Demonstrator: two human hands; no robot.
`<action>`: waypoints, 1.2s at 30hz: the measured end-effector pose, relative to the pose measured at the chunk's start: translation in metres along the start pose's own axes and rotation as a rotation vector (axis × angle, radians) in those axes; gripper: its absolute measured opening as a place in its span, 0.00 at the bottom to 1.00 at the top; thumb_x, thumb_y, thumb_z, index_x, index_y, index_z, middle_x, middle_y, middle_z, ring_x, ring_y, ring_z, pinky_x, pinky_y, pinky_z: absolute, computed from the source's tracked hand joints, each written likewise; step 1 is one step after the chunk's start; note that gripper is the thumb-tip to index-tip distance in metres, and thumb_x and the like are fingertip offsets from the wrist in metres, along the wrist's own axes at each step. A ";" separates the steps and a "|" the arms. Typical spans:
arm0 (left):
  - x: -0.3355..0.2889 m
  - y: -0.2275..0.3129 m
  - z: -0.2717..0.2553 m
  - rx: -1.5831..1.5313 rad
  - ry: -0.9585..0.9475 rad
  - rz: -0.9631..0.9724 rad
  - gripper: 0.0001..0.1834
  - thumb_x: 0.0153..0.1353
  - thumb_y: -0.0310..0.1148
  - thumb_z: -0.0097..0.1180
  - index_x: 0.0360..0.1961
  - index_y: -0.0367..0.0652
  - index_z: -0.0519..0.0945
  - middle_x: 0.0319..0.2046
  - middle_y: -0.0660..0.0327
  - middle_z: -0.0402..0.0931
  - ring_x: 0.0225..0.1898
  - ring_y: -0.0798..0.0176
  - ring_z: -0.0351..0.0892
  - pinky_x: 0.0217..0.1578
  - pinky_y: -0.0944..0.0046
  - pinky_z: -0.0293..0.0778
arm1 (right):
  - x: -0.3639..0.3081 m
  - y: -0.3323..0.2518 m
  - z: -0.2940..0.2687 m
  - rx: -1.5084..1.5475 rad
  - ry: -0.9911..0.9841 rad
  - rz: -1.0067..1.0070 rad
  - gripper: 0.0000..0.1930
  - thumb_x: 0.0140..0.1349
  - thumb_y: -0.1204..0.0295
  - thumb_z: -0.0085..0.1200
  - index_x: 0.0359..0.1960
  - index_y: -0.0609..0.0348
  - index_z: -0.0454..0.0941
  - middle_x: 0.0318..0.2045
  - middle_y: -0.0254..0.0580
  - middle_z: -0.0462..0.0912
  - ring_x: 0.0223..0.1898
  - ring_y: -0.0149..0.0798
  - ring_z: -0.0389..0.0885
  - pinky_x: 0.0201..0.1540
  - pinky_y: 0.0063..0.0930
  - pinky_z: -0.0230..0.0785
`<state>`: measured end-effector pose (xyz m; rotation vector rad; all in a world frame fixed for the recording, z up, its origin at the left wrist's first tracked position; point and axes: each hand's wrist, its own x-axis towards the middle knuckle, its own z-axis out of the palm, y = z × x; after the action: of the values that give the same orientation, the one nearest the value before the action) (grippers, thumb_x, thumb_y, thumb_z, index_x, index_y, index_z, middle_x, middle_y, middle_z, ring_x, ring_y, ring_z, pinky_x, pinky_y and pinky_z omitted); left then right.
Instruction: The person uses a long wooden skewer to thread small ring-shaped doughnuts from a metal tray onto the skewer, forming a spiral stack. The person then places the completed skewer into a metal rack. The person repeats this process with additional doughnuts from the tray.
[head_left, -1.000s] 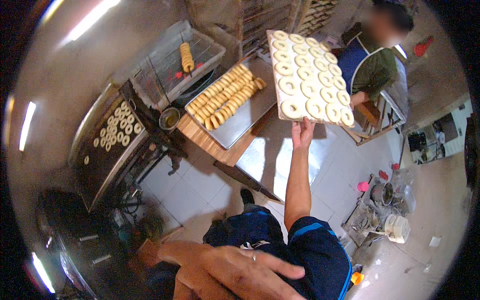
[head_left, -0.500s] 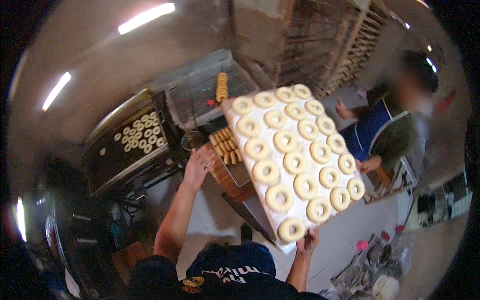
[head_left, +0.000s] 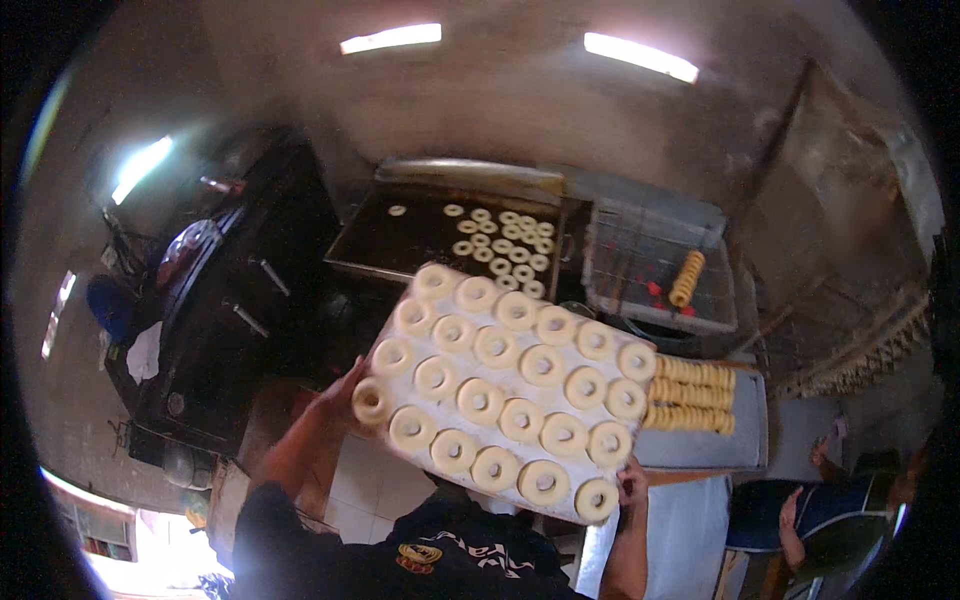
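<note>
A flour-dusted white board (head_left: 575, 471) spans the space in front of me, laid with several rows of pale raw dough rings (head_left: 480, 399). My right hand (head_left: 632, 482) grips its near right corner. At the left edge, my left hand (head_left: 350, 380) holds the board, its fingers mostly hidden behind the edge. Just beyond the board is a wide fryer (head_left: 385, 235) of dark oil, where many pale rings (head_left: 508, 232) float, mostly toward the right side.
Right of the fryer, a draining tray (head_left: 630, 250) bears a row of browned doughnuts (head_left: 686, 278). Nearer, a metal tray (head_left: 700, 452) holds more rows. A dark oven-like unit (head_left: 265, 290) stands left. Another person (head_left: 800, 515) is at the lower right, hands apart from the board.
My view has swung left toward the fryer, and the board has turned with me. My left hand, free and spread before, now holds the board's left edge. The other person's hand has left the board.
</note>
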<state>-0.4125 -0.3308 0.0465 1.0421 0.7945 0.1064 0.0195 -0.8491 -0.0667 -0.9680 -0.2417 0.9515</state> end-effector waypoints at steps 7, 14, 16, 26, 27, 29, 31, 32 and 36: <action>-0.196 -0.202 -0.007 -0.457 0.491 0.292 0.51 0.72 0.74 0.34 0.75 0.37 0.63 0.65 0.48 0.76 0.64 0.48 0.79 0.64 0.42 0.75 | 0.170 0.035 0.127 -0.356 -0.517 0.439 0.21 0.77 0.55 0.47 0.54 0.57 0.84 0.50 0.36 0.88 0.47 0.34 0.86 0.56 0.32 0.79; -0.222 -0.284 0.001 -0.757 0.766 0.434 0.44 0.76 0.68 0.38 0.76 0.40 0.61 0.67 0.51 0.71 0.65 0.50 0.77 0.60 0.45 0.79 | 0.287 0.096 0.332 -1.754 -0.350 -0.230 0.19 0.73 0.56 0.53 0.54 0.57 0.79 0.47 0.56 0.85 0.50 0.62 0.83 0.55 0.55 0.74; -0.222 -0.285 -0.003 -0.731 0.864 0.415 0.43 0.77 0.67 0.37 0.76 0.41 0.61 0.69 0.52 0.69 0.65 0.49 0.76 0.61 0.45 0.79 | 0.316 0.108 0.391 -1.680 -0.519 -0.470 0.15 0.72 0.64 0.56 0.56 0.52 0.79 0.49 0.48 0.82 0.53 0.57 0.80 0.58 0.52 0.73; -0.187 -0.182 -0.020 -0.839 1.093 0.385 0.42 0.75 0.68 0.41 0.72 0.41 0.65 0.57 0.55 0.79 0.53 0.55 0.84 0.52 0.54 0.85 | 0.474 0.218 0.570 -1.544 -1.160 -0.165 0.33 0.58 0.76 0.63 0.68 0.56 0.72 0.68 0.57 0.73 0.69 0.60 0.72 0.73 0.45 0.65; -0.179 -0.169 -0.016 -0.861 1.142 0.386 0.42 0.75 0.68 0.41 0.71 0.40 0.66 0.55 0.55 0.81 0.50 0.56 0.86 0.51 0.54 0.86 | 0.486 0.224 0.575 -1.512 -1.226 -0.227 0.34 0.58 0.76 0.62 0.69 0.58 0.71 0.70 0.58 0.72 0.70 0.60 0.70 0.74 0.44 0.65; -0.170 -0.145 -0.009 -0.805 1.162 0.387 0.41 0.75 0.67 0.42 0.69 0.40 0.68 0.53 0.56 0.82 0.48 0.57 0.86 0.47 0.56 0.86 | 0.505 0.232 0.583 -1.608 -1.337 -0.319 0.30 0.62 0.74 0.59 0.68 0.58 0.73 0.69 0.59 0.73 0.69 0.59 0.71 0.74 0.44 0.65; -0.162 -0.123 0.000 -0.777 1.211 0.368 0.39 0.75 0.66 0.42 0.66 0.40 0.70 0.50 0.57 0.83 0.45 0.59 0.87 0.44 0.57 0.87 | 0.529 0.231 0.588 -1.570 -1.217 -0.096 0.26 0.66 0.69 0.56 0.66 0.59 0.74 0.68 0.59 0.74 0.69 0.61 0.71 0.74 0.46 0.64; -0.159 -0.116 0.005 -0.765 1.243 0.358 0.38 0.75 0.66 0.43 0.64 0.40 0.71 0.49 0.58 0.83 0.44 0.61 0.87 0.43 0.58 0.87 | 0.541 0.231 0.590 -1.517 -1.186 -0.025 0.25 0.68 0.67 0.55 0.66 0.59 0.75 0.67 0.59 0.75 0.69 0.61 0.71 0.74 0.46 0.63; -0.149 -0.105 0.018 -0.808 1.299 0.339 0.32 0.77 0.63 0.44 0.53 0.42 0.75 0.39 0.63 0.81 0.38 0.66 0.85 0.38 0.59 0.86 | 0.592 0.219 0.587 -1.819 -1.282 -0.486 0.24 0.70 0.61 0.54 0.64 0.59 0.77 0.65 0.56 0.78 0.70 0.63 0.69 0.75 0.51 0.59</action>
<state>-0.5376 -0.4640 0.0467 0.1982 1.5210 1.3797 -0.0887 0.0051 -0.0308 -1.5464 -2.6123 0.5610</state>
